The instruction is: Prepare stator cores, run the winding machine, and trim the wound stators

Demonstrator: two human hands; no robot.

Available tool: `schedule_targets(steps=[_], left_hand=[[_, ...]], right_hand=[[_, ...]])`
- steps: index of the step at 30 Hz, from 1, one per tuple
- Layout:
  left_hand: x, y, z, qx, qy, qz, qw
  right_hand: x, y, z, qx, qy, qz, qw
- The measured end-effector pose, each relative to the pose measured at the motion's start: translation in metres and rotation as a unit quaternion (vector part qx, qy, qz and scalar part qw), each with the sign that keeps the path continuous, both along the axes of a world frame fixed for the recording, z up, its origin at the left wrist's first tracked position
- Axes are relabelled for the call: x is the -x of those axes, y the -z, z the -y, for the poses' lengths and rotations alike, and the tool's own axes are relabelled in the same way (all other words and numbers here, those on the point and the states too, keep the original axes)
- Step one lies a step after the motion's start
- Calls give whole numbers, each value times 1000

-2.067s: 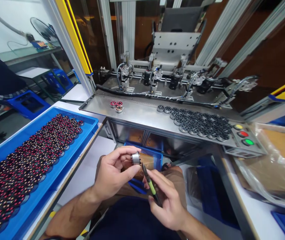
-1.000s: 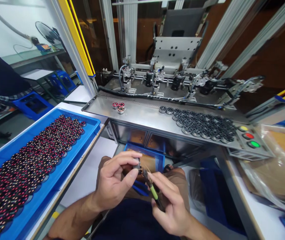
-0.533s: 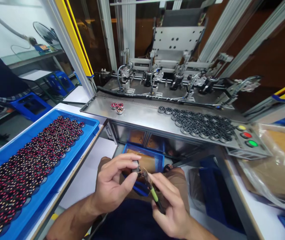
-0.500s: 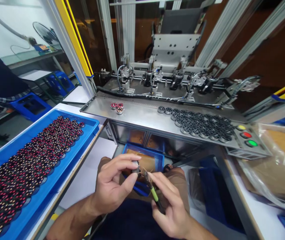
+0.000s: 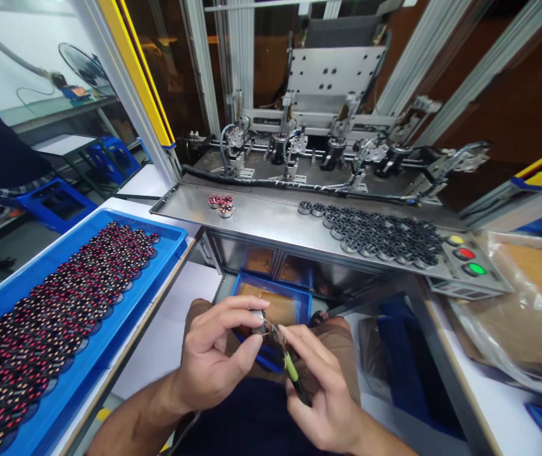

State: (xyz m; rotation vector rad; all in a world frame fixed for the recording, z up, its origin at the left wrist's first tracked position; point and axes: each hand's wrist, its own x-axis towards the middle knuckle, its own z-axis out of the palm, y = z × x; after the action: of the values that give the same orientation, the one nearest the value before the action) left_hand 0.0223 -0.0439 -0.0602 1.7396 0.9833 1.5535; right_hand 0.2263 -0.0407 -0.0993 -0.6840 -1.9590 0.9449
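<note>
My left hand pinches a small wound stator between thumb and fingers, above my lap. Its silvery rim faces up and thin copper wire ends stick out toward the right. In my right hand is a pair of wire cutters with green and black handles. The jaws are close to the wire ends; I cannot tell whether they touch. Three wound stators with red and copper coils stand on the metal ledge ahead.
A blue tray full of wound stators lies left. Many dark cores crowd the ledge's right side, beside a button box. Behind is a winding machine. A blue bin sits below; a seated person is far left.
The stator has turned in my left hand, showing more of its silvery side. The cutters have shifted slightly left. On the machine, the white plate has moved up and rods show beneath it.
</note>
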Motion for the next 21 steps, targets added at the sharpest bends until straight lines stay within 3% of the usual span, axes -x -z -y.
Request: schedule_targets(steps=[13,21], left_hand=[[1,-1,0,-3,14,-26,1000],[7,6,-10,-96,48,-60,992]], right_hand=[[3,-2,1,-12,27,-8,1000],[-8,-1,0,-24,138,64,988]])
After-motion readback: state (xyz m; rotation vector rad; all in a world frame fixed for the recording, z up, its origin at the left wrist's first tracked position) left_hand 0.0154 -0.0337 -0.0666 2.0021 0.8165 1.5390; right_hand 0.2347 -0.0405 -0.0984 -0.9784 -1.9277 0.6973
